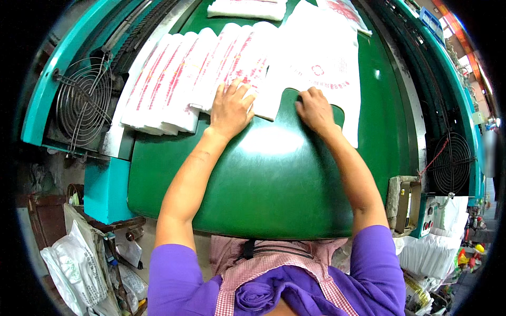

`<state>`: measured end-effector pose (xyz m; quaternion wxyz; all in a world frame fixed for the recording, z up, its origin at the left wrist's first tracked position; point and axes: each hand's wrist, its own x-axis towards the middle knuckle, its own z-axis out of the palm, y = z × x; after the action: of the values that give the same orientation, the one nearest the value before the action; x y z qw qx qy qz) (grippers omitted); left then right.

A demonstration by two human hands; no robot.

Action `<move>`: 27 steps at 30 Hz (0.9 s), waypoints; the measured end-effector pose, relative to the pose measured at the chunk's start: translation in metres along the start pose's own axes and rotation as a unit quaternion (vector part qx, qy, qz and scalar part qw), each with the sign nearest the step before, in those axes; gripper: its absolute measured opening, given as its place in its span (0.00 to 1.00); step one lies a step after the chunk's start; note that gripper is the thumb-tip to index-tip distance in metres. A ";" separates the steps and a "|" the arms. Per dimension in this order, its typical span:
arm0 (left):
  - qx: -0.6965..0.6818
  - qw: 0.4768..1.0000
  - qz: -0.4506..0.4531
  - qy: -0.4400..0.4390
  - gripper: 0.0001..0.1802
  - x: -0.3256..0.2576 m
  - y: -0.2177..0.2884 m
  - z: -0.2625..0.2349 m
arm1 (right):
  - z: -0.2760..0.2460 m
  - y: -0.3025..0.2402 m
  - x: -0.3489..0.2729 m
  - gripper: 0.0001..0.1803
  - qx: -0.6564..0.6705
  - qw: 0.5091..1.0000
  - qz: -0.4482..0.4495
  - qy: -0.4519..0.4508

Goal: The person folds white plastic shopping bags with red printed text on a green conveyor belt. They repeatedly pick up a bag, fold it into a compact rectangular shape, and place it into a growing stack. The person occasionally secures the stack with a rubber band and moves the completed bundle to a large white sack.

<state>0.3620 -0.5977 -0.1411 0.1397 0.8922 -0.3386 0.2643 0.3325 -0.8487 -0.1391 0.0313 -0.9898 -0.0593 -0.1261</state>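
Observation:
My left hand (230, 108) lies with fingers spread on the near end of a row of folded white plastic bags (176, 79) with red print. The bags overlap in a fan on the left of the green surface. To the right, a white plastic bag (324, 47) lies flat, with a rounded cutout between two handle strips at its near end. My right hand (318, 111) rests at that cutout, its slightly bent fingertips on the edge of the bag and its thumb apart. The undersides of both hands are hidden.
The green table (253, 189) has teal machine frames along both sides, each with a round wire fan guard (84, 102). More white bags (247, 8) lie at the far end. A small control box (429, 216) stands at the near right corner. Bundles of white bags (79, 268) sit low left.

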 end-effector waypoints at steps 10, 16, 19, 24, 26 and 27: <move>-0.100 0.988 0.064 -0.103 0.25 -0.024 0.039 -0.006 | -0.059 0.018 -0.148 0.09 0.156 0.981 -0.108 -0.034; -0.221 0.884 0.161 -0.378 0.47 -0.138 0.107 -0.112 | -0.122 -0.002 -0.251 0.35 0.368 0.923 -0.085 -0.072; -0.155 0.879 0.177 -0.415 0.53 -0.164 0.110 -0.129 | -0.135 0.022 -0.308 0.49 0.196 0.958 -0.064 -0.197; -0.124 0.912 0.219 -0.325 0.35 -0.159 0.107 -0.117 | -0.115 0.047 -0.346 0.48 0.080 0.984 -0.041 -0.155; -0.197 0.934 0.191 -0.228 0.20 -0.144 0.108 -0.109 | -0.099 0.052 -0.356 0.37 0.167 0.983 -0.040 -0.069; -0.242 0.916 0.167 -0.275 0.18 -0.133 0.106 -0.106 | -0.094 0.057 -0.361 0.31 0.214 0.975 -0.055 -0.003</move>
<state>0.1670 -0.5593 -0.1220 0.2064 0.7993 -0.5609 -0.0618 -0.0302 -0.9520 -0.1426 0.2355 -0.9557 -0.1393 -0.1088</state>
